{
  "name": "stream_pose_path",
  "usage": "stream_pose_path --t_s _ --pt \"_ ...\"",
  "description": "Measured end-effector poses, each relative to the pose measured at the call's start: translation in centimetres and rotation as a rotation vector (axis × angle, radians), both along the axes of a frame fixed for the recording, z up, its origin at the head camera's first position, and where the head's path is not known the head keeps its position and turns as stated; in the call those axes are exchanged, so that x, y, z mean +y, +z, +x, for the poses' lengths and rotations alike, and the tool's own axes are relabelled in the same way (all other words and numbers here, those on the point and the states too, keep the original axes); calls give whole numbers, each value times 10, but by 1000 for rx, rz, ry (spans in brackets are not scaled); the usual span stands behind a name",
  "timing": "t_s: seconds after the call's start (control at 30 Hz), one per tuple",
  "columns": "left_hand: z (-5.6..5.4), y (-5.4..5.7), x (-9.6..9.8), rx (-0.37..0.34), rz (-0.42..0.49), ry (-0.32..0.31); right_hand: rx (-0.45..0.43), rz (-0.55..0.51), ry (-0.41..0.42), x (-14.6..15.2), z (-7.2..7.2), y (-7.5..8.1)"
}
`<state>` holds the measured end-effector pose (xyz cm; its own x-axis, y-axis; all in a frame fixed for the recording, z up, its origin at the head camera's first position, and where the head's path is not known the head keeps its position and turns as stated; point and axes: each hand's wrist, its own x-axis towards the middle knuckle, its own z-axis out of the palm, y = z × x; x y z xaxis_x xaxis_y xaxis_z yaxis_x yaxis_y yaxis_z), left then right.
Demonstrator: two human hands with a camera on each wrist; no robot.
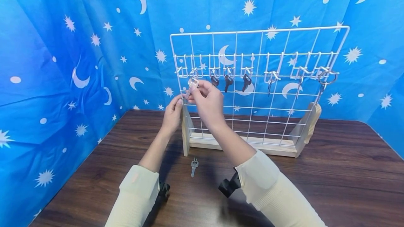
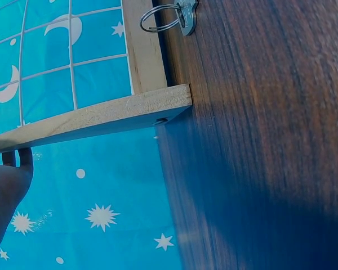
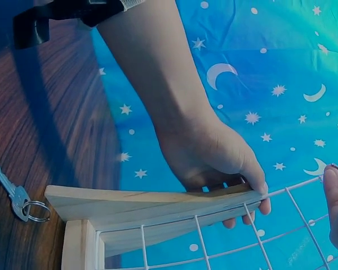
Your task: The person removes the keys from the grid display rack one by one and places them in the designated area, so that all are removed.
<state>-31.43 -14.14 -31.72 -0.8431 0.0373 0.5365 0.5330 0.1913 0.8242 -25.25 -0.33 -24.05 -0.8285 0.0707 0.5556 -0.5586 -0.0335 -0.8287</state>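
My right hand (image 1: 210, 106) pinches a silver key (image 1: 193, 82) in front of the leftmost hooks of a white wire grid rack (image 1: 265, 108). The key's ring is close to a hook there. With my left hand (image 1: 172, 115) I grip the rack's left wooden side piece (image 1: 185, 132); in the right wrist view the thumb lies on one face and fingertips show beyond it. Only the right hand's fingertips (image 3: 335, 211) enter that view, at its right edge. A second silver key (image 1: 194, 167) with a ring lies on the table in front of the rack.
Several keys hang from the hooks, among them a dark key (image 1: 247, 82) mid-rack and a key with a large ring (image 1: 327, 77) at the right end. The rack stands on a brown wooden table (image 1: 344, 171). A blue star-and-moon cloth (image 1: 94, 16) hangs behind and at the sides.
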Motion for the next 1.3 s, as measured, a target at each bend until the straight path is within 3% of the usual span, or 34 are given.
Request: stream_pose_path --t_s 0.2,0.4,0.67,0.93,1.3 --pt "0 -1 1 23 4 3 55 -30 26 2 5 -1" --pt "0 1 0 1 -5 -3 98 -45 26 1 10 1" --pt "21 18 6 -13 -8 3 141 -61 29 2 14 4" --pt "2 2 1 12 -12 7 177 -77 48 5 19 4" --pt "0 0 2 37 25 -30 134 -85 69 13 29 -9"
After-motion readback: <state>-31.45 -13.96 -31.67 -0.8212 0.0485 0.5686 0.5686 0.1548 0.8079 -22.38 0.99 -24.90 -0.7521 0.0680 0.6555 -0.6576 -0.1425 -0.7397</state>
